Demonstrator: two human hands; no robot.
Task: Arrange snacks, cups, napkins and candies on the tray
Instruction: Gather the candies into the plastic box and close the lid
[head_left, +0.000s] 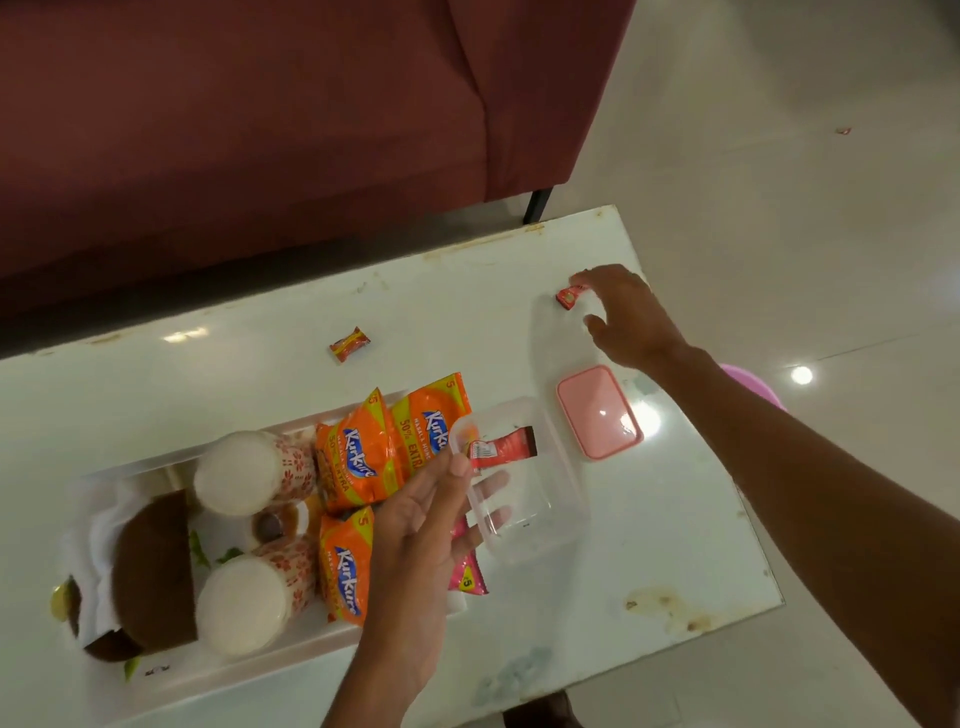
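My left hand (415, 540) holds a clear plastic container (535, 525) just right of the tray, thumb over its rim and fingers beneath. A red candy (501, 448) lies inside it. My right hand (626, 312) reaches to the table's far right, fingertips touching a red candy (568, 297), thumb apart from it. Another red candy (349, 344) lies loose mid-table. The white tray (150, 465) holds three orange snack packets (358, 457), two paper cups (249, 473), white napkins (101, 525) and a pink packet (467, 574).
A pink lid (597, 411) lies on the white table (649, 545) beside the container. A brown round object (156, 561) sits at the tray's left end. A maroon sofa (260, 130) stands behind the table. One small wrapper (844, 131) lies on the floor.
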